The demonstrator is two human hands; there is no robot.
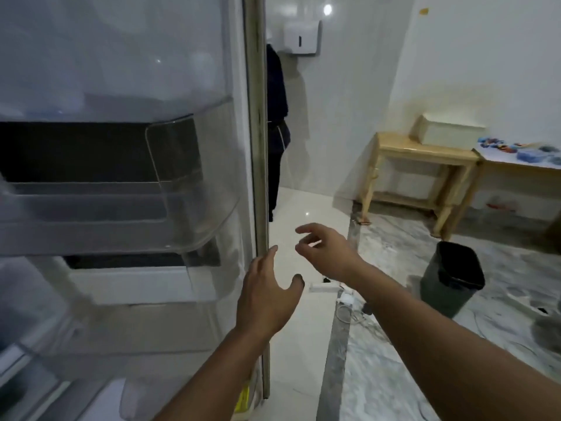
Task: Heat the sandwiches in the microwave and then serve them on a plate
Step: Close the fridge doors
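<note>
An open fridge door (127, 86) fills the left half of the view, its inner side facing me with clear plastic shelf bins (194, 205). My left hand (267, 293) is open, fingers spread, its fingertips at the door's edge strip (258, 147). My right hand (328, 253) hangs open just right of the door edge, fingers loosely curled, holding nothing. No sandwiches, microwave or plate are in view.
A person in dark clothes (276, 132) stands behind the door edge. A black bin (452, 278) stands on the marble floor at right. Wooden tables (425, 153) with a white box and small coloured items line the right wall. A power strip and cables (343, 299) lie on the floor.
</note>
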